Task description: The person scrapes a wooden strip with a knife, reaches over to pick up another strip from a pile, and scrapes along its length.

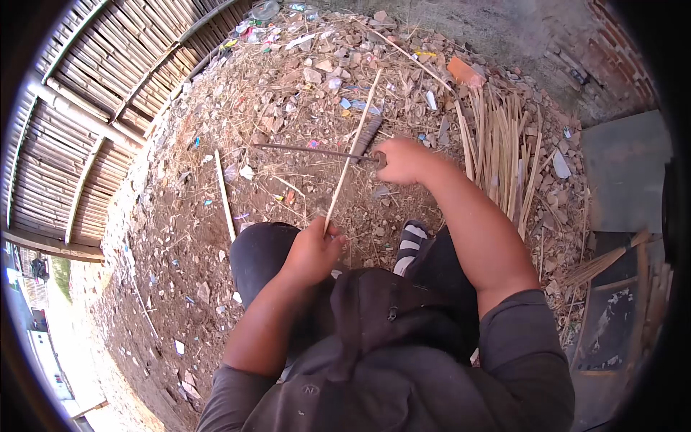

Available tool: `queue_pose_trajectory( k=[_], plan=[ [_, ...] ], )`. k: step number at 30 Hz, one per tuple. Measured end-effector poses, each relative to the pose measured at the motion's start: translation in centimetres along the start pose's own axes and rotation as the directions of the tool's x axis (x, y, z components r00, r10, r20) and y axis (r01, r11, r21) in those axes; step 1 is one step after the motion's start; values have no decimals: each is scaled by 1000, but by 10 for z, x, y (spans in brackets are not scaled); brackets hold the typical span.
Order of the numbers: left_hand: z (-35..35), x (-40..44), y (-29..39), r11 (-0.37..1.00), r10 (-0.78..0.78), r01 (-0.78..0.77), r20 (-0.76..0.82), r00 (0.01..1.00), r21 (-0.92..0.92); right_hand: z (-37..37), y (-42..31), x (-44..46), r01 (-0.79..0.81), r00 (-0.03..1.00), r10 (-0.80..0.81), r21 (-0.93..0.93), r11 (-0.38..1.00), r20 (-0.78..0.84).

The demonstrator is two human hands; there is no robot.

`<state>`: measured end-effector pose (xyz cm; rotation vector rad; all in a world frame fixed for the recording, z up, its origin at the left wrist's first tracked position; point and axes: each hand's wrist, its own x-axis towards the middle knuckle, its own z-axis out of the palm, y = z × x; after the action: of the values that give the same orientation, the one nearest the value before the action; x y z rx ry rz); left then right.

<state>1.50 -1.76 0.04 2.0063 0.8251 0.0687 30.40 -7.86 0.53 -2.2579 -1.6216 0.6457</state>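
Observation:
My left hand (314,252) is closed around the lower end of a long pale bamboo strip (358,124), which slants up and away from me. In my right hand (404,160) is a long knife (306,149), gripped by its handle. Its thin dark blade points left and crosses the strip about midway, seen nearly edge-on. Whether blade and strip touch, I cannot tell. Just beyond the crossing, a dark ribbed piece (369,134) lies on the ground, partly behind the strip.
Split bamboo strips (506,144) lie in a pile at right, near an orange brick piece (465,73). Another strip (224,194) lies left of my knee. Rubble and litter cover the ground (187,252). A bamboo wall (108,108) stands left, a plastered wall (504,36) behind.

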Motion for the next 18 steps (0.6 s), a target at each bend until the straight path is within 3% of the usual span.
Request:
queue_pose_trajectory(
  k=[3, 6, 10, 14, 15, 18],
  plan=[
    [0, -1, 5, 999, 34, -34, -4, 999, 39, -18, -45, -24, 59, 998, -56, -106, 993, 27],
    [-2, 1, 5, 998, -10, 10, 6, 1000, 57, -9, -24, -5, 75, 993, -65, -99, 992, 102],
    [0, 3, -3, 999, 43, -43, -55, 998, -7, -3, -37, -15, 58, 994, -59, -11, 998, -92],
    [3, -3, -4, 997, 68, -66, -50, 996, 48, -11, -38, -18, 85, 996, -79, -157, 984, 44],
    [1, -3, -2, 998, 30, -28, -35, 999, 61, -6, -20, -5, -39, 999, 38, -27, 999, -34],
    [-1, 1, 3, 997, 47, -44, -35, 998, 64, -6, 1, 1, -71, 968, 89, 83, 994, -233]
  ],
)
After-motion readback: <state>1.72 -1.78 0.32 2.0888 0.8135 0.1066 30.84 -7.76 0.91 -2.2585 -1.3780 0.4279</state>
